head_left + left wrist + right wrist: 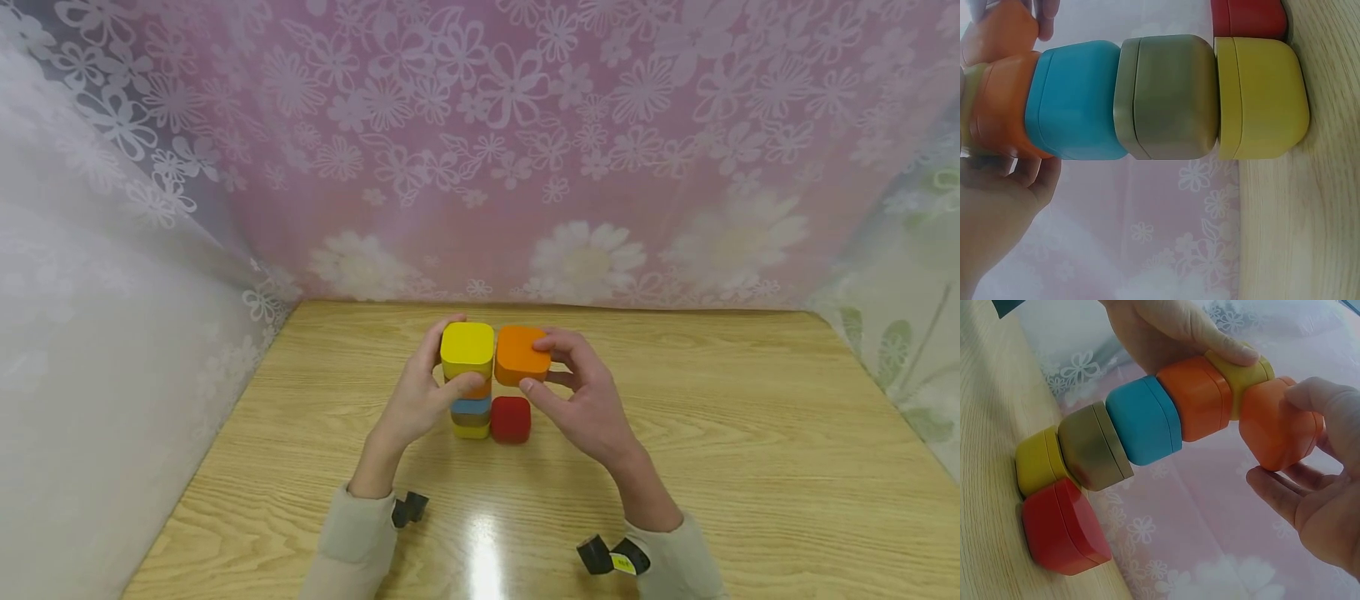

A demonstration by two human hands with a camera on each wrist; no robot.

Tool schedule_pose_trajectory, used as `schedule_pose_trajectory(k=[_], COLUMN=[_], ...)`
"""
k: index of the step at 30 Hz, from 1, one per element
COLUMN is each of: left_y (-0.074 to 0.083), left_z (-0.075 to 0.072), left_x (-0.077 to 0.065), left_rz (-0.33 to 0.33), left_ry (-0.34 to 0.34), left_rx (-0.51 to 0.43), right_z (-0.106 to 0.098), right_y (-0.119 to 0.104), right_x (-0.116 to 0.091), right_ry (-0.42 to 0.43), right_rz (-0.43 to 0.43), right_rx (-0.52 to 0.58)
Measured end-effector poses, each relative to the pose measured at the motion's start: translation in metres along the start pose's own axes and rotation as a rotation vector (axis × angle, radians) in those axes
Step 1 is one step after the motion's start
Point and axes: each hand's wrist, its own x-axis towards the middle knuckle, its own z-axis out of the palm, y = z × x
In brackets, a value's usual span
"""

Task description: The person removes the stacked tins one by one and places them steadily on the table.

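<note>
Fingers of the left hand (415,400) clamp the yellow rounded block (468,346) topping a stack (471,407); the right hand (588,400) pinches an orange rounded block (519,354).

My sleeves are pale beige, the left sleeve (351,542) nearer the left edge of the desk (787,467), the right sleeve (678,560) nearer its right edge, and my fingers (566,341) are bare. A small black angular device (410,508) shows at my left wrist; a blocky black one (595,554) at my right carries a yellow label (622,563).
</note>
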Motion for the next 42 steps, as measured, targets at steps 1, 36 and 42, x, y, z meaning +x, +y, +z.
schedule_pose_trajectory(k=[1, 36, 42], left_y=[0.0, 0.0, 0.001], left_z=[0.0, 0.002, 0.002], left_x=[0.0, 0.0, 0.0], left_rz=[0.002, 0.011, 0.015], left_ry=[0.0, 0.004, 0.004], left_rx=[0.0, 0.004, 0.012], right_z=[0.0, -0.018, -0.021], right_y=[0.0, 0.01, 0.012], right_x=[0.0, 0.001, 0.0], right_ry=[-0.002, -0.091, -0.101], right_rz=[0.004, 0.086, 0.118], right_rx=[-0.004, -0.092, -0.095])
